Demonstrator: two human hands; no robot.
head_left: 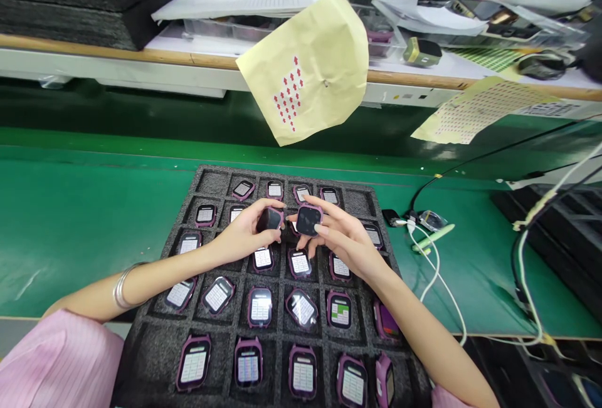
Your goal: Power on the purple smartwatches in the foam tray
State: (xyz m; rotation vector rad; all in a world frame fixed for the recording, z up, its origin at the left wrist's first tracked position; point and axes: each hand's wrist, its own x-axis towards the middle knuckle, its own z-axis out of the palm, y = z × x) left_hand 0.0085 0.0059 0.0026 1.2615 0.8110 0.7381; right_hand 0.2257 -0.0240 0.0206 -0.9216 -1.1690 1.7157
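Note:
My left hand (251,229) is closed on a purple smartwatch (269,220) with a dark screen, gripped between thumb and fingers. Close beside it, my right hand (343,235) pinches a second purple smartwatch (309,219), its dark screen tilted up. Both are held above a black foam tray (214,181) divided into square compartments. Many of these hold purple watches with lit white screens, such as the watch (260,306) near the middle. One watch (339,311) shows green blocks on its screen. A watch (384,380) at the lower right stands on its side.
A shelf edge (197,59) runs across the back, with a yellow sticker sheet (324,51) of red arrows hanging over it. White cables (439,270) and a light green tool (435,237) lie right of the tray. Black foam (555,245) is stacked at far right on the green table (84,220).

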